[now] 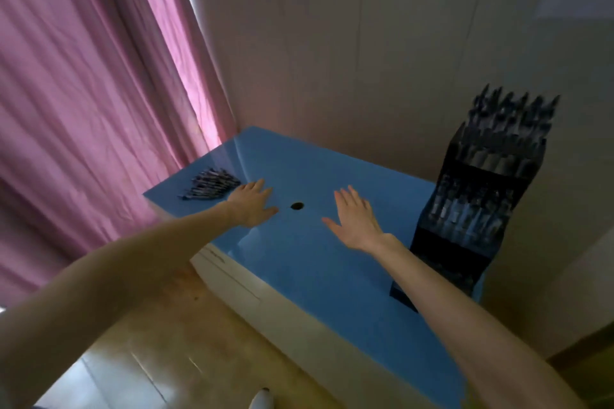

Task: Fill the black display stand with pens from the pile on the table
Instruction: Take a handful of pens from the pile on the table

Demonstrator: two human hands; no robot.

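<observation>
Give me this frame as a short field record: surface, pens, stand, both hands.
surface: blue table top, with a small dark round hole between the hands
pen pile: dark pens heaped at the far left corner of the table
stand: black display stand, tiered, on the table's right side; pens already stand in its upper rows
left hand: fingers straight, palm down, beside the pile, holding nothing
right hand: fingers straight, palm down, left of the stand, holding nothing
backdrop: pink curtain at left

No readable text, no labels or numbers legible on the stand (pixel 478 196), pens (pixel 212 188), table (pixel 315 276)
</observation>
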